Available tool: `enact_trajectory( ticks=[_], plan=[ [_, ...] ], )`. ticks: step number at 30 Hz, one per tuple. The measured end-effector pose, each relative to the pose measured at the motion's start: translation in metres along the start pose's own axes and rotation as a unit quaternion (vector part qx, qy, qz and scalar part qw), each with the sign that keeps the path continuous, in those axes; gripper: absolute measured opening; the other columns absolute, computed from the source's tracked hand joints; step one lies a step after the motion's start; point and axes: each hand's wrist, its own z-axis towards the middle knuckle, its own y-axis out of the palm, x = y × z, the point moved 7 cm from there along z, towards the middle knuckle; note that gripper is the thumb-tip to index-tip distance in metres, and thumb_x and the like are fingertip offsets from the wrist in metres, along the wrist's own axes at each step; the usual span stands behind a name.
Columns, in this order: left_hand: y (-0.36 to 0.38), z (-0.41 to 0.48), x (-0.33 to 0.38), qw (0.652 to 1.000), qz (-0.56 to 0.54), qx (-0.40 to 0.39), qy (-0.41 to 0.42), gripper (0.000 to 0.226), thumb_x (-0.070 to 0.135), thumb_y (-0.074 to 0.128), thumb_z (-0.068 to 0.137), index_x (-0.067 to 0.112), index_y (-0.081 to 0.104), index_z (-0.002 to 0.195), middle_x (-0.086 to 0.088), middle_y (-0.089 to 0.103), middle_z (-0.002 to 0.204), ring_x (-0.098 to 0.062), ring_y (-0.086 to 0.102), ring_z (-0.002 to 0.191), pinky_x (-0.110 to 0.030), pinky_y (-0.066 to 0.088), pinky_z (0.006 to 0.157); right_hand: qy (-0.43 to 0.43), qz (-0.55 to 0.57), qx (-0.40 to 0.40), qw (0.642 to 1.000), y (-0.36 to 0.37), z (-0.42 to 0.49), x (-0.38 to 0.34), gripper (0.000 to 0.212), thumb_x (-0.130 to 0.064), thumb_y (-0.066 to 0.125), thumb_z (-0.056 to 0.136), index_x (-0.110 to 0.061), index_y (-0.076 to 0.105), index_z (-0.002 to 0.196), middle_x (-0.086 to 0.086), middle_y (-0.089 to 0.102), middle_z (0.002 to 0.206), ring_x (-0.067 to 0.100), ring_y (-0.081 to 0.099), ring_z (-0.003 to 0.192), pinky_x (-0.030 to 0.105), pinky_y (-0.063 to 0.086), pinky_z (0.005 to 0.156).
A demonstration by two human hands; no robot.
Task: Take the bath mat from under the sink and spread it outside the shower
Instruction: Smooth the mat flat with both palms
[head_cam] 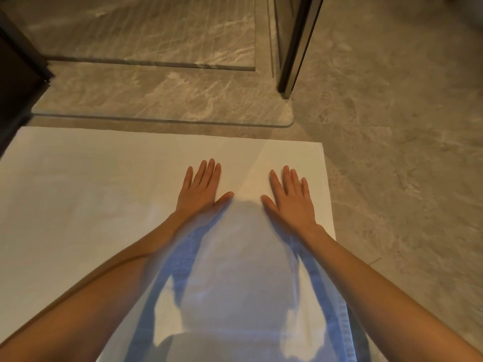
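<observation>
We note a grey marbled stone floor (392, 126) throughout. At far centre a raised sill (162, 100) with a rounded right corner borders the shower. A dark door frame (295, 48) stands far right; dark cabinetry (15, 69) far left. Light is warm.

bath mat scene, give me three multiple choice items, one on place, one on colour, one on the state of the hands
1. Where does the bath mat lie?
A. on the floor before the shower step
B. rolled up inside the shower
C. hung on the door frame

2. What colour is the mat?
A. dark grey
B. white
C. red

3. How are the left hand and right hand?
A. both in fists
B. pinching a corner
C. flat, palms down on the mat

Key: 1 A, the mat's far edge runs along the stone shower step; 2 B, plain white cloth; 3 C, fingers spread on the mat, no grip.
</observation>
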Motion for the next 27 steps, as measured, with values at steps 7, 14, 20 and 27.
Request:
enact_trajectory(
  ticks=[7, 14, 20, 27],
  plan=[
    [0.005, -0.007, -0.008, 0.999, -0.028, -0.039, -0.020, 0.079, 0.065, 0.014, 0.091, 0.017, -0.013, 0.148, -0.002, -0.017, 0.157, -0.014, -0.018, 0.143, -0.039, -0.010, 0.117, 0.026, -0.012, -0.011, 1.000, 0.011, -0.008, 0.005, 0.073, -0.065, -0.002, 0.085, -0.029, -0.010, 0.148, 0.007, -0.014, 0.158, 0.021, -0.017, 0.144, 0.042, -0.012, 0.116],
    [-0.024, -0.022, -0.085, 0.999, 0.020, 0.031, -0.011, 0.078, 0.059, 0.011, 0.091, 0.009, 0.003, 0.149, -0.008, 0.001, 0.159, -0.018, -0.005, 0.145, -0.035, -0.012, 0.114, -0.038, 0.030, 0.029, 0.998, -0.012, 0.012, -0.094, 0.075, -0.061, 0.004, 0.085, -0.024, 0.003, 0.150, 0.011, -0.003, 0.159, 0.026, -0.006, 0.146, 0.042, -0.005, 0.116],
    [-0.031, -0.028, -0.145, 0.998, 0.036, 0.043, -0.003, 0.073, 0.055, 0.017, 0.093, 0.006, 0.016, 0.148, -0.011, 0.017, 0.156, -0.021, 0.011, 0.145, -0.037, -0.002, 0.116, -0.082, 0.020, 0.021, 0.996, 0.008, 0.044, -0.197, 0.055, -0.039, 0.024, 0.100, -0.024, 0.005, 0.150, 0.010, -0.005, 0.159, 0.025, -0.008, 0.146, 0.041, -0.005, 0.117],
    [-0.014, -0.029, -0.140, 0.999, 0.023, 0.034, 0.028, 0.060, 0.036, 0.014, 0.093, 0.011, 0.017, 0.148, -0.009, 0.019, 0.156, -0.021, 0.014, 0.144, -0.044, 0.006, 0.118, -0.078, -0.018, -0.002, 0.997, 0.029, 0.068, -0.240, 0.054, -0.039, 0.022, 0.100, -0.028, 0.004, 0.150, 0.008, -0.003, 0.159, 0.024, -0.007, 0.146, 0.041, -0.009, 0.116]
  ],
)
